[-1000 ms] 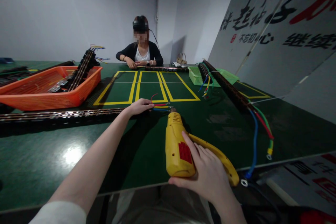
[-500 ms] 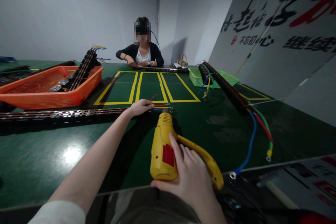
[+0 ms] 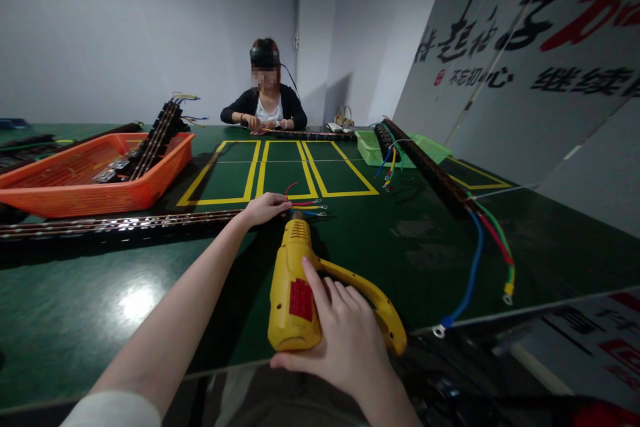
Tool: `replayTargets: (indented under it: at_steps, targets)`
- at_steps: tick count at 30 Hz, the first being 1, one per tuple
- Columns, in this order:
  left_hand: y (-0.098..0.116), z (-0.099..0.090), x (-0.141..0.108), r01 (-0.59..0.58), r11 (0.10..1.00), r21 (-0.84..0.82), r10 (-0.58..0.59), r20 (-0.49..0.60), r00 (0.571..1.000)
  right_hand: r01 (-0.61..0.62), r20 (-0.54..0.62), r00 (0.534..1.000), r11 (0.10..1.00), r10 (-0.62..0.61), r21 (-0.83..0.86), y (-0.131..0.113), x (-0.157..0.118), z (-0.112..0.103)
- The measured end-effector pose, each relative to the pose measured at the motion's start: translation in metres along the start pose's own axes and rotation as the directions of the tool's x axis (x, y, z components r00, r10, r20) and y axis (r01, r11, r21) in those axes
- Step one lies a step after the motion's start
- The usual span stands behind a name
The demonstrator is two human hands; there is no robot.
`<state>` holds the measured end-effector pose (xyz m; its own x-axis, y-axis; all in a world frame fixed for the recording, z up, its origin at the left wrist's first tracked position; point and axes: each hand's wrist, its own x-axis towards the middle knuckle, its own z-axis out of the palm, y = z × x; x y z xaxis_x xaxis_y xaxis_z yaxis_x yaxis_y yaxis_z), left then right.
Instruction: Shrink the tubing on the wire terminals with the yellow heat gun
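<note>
My right hand [image 3: 345,327] is closed around a yellow heat gun [image 3: 293,287] with a red label on its body. The gun's nozzle points away from me, close to the wires' lugged ends. My left hand [image 3: 267,208] is closed on the red, yellow and blue wires [image 3: 306,207] at the end of a long dark busbar strip [image 3: 125,225]. Metal ring lugs tip these wires, and a thin red wire curls up beside my fingers. How the left fingertips grip is partly hidden.
An orange basket [image 3: 95,203] holding similar strips stands at left. A green basket [image 3: 367,148] is at back right, with a long strip [image 3: 430,163] across it and its lugged wires [image 3: 475,267] hanging toward me. A co-worker [image 3: 267,103] sits across the green table [image 3: 425,240].
The heat gun and my right hand have shifted left, bringing the nozzle nearer my left fingers. My left hand stays on the wires. The co-worker's hands have moved slightly.
</note>
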<state>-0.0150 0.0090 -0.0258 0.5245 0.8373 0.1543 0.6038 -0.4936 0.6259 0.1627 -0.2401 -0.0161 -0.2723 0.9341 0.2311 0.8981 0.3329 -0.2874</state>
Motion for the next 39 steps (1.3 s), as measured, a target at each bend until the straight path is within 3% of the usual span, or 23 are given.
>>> replayTargets:
  at_steps: [4, 11, 19, 30, 39]
  targets:
    - [0.004, 0.0, -0.002, 0.005, 1.0, 0.022, -0.005, 0.007, 1.0, 0.014, -0.002, 1.0, 1.0, -0.014, 0.001, 0.013, -0.003, -0.005]
    - [0.005, -0.001, -0.003, 0.016, 0.999, 0.031, -0.015, -0.022, 1.0, -0.089, -0.04, 0.995, 0.994, 0.087, -0.059, 0.037, -0.012, -0.013]
    - [0.011, -0.001, -0.005, 0.062, 0.994, 0.086, -0.058, -0.056, 0.997, -0.139, -0.097, 0.987, 0.983, 0.128, -0.118, 0.046, -0.017, -0.015]
    - [0.011, 0.002, -0.004, 0.064, 0.995, 0.074, -0.056, -0.104, 0.993, -0.152, -0.199, 0.973, 0.977, 0.121, -0.149, 0.024, -0.011, 0.002]
    - [0.007, 0.004, -0.002, 0.061, 0.99, 0.129, -0.045, -0.124, 0.991, -0.078, -0.029, 0.997, 0.996, 0.077, -0.048, -0.008, 0.002, 0.007]
